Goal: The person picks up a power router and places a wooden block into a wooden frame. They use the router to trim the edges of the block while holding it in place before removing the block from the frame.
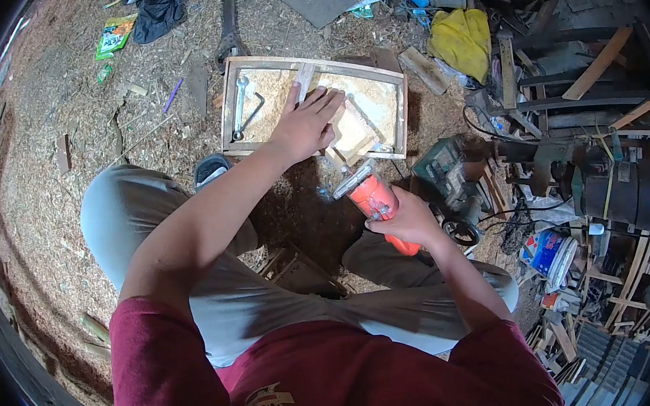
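Red-orange and scuffed: a power tool (374, 198) in the right hand (411, 218), with fingers closed round the body and the metal plate (354, 182) at its front set slantwise, just beside the near edge of the wooden tray (405, 113); blade or bit too small to make out, contact with the wood impossible to tell; left hand (304, 131) palm down with fingers spread, pressing rather than grasping, over a pale wooden piece (355, 130) lying in the tray on sawdust (378, 92), near a wooden strip (304, 78) under the fingertips; to do this well, judging from the pose, press firmly through the whole palm, so as to damp any chatter; hold thumb and fingertips well away from the line of the plate; seat the plate flush against the wood before adding pressure; feed slowly, wrist straight, no twisting; brush loose dust aside for a clear sight of the edge; lift out the spanner (240, 101) and the hex key (256, 110), both at the tray's left end, if prone to rattling.
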`<control>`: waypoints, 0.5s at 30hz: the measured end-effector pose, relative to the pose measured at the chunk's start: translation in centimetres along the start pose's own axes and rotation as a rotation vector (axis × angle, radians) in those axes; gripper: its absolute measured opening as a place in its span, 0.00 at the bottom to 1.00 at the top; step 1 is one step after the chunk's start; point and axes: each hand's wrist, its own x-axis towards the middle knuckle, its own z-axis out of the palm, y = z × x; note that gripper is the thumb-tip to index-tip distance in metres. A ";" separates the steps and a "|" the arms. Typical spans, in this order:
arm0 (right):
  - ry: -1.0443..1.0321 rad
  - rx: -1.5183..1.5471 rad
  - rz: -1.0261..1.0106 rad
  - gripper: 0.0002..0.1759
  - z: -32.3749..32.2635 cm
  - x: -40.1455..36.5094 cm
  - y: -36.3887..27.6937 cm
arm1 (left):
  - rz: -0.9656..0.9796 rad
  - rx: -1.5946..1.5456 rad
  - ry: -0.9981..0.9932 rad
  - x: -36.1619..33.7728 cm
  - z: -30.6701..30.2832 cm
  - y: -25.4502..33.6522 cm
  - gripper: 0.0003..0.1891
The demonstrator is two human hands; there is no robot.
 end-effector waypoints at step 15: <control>0.033 0.057 -0.031 0.40 -0.6 -0.3 0.6 | -0.001 -0.012 0.003 0.0 0.1 -0.1 0.39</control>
